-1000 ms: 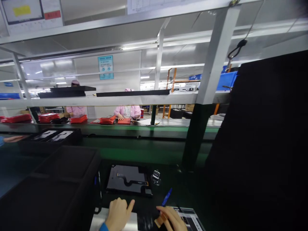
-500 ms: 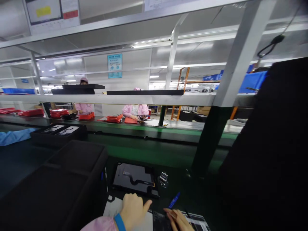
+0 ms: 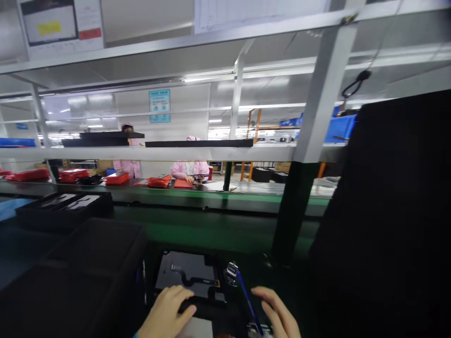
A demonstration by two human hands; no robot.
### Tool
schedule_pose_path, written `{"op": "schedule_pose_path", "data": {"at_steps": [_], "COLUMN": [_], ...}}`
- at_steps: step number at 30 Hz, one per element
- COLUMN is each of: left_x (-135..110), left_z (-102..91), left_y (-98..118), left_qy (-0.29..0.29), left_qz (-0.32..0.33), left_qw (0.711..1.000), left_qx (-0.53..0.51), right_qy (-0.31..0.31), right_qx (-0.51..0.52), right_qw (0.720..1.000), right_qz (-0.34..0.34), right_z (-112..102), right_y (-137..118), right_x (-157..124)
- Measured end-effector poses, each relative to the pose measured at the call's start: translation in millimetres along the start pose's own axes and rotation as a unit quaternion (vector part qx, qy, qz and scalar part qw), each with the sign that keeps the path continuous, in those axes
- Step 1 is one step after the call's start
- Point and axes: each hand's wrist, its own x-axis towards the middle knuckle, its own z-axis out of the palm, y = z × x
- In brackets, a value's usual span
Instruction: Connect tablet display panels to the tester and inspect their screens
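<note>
1. Left hand (image 3: pixel 165 313): at bottom edge of view, left of centre, back up, palm down. Fingers reach forward, loosely bent, tips pressed down, nothing clasped.
2. Right hand (image 3: pixel 279 315): at bottom edge, right of centre, palm down. Fingers long, slightly curved, pointing forward-left. Thumb hidden, grip can't be judged.
3. Hands well apart. Wrists and arms cut off by the frame.
</note>
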Motion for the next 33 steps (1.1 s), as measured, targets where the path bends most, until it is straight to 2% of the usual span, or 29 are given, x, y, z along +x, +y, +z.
{"op": "schedule_pose_path", "data": {"at_steps": [1,2,3,5,7,9,14,22,33], "left_x": [-3.5,-6.2,-7.8,-7.8,-4.7,-0.6,6.2,8.8,8.6], "left_z": [-3.3,-4.7,-4.3,0.2,6.8,12.2,16.8,19.9,19.2], "left_y": [-12.6,-27.6,-44.1,-77.0,-101.9,-114.6,-117.9,-123.0,-121.7], "left_qy": [0.021,0.052,0.088,0.168,0.216,0.233,0.258,0.289,0.288], "left_qz": [0.004,0.005,0.003,-0.012,-0.030,-0.034,-0.021,-0.011,0.000], "left_qw": [1.000,0.998,0.995,0.984,0.975,0.970,0.964,0.956,0.956], "left_qx": [-0.020,-0.034,-0.043,-0.049,-0.047,-0.052,-0.061,-0.049,-0.063], "right_qy": [0.033,0.036,0.029,-0.028,-0.066,-0.079,-0.088,-0.073,-0.050], "right_qx": [-0.018,-0.043,-0.073,-0.157,-0.224,-0.258,-0.240,-0.186,-0.118], "right_qw": [0.999,0.998,0.997,0.987,0.971,0.960,0.957,0.964,0.977], "right_qz": [0.015,0.016,0.014,0.025,0.049,0.075,0.137,0.173,0.170], "right_z": [0.6,3.2,7.5,18.8,29.7,37.1,40.4,37.7,37.8], "right_y": [-0.3,-0.1,0.7,3.5,7.0,9.8,12.6,20.0,33.7], "right_x": [16.7,33.2,48.3,70.7,80.7,81.0,74.1,73.1,72.9]}}
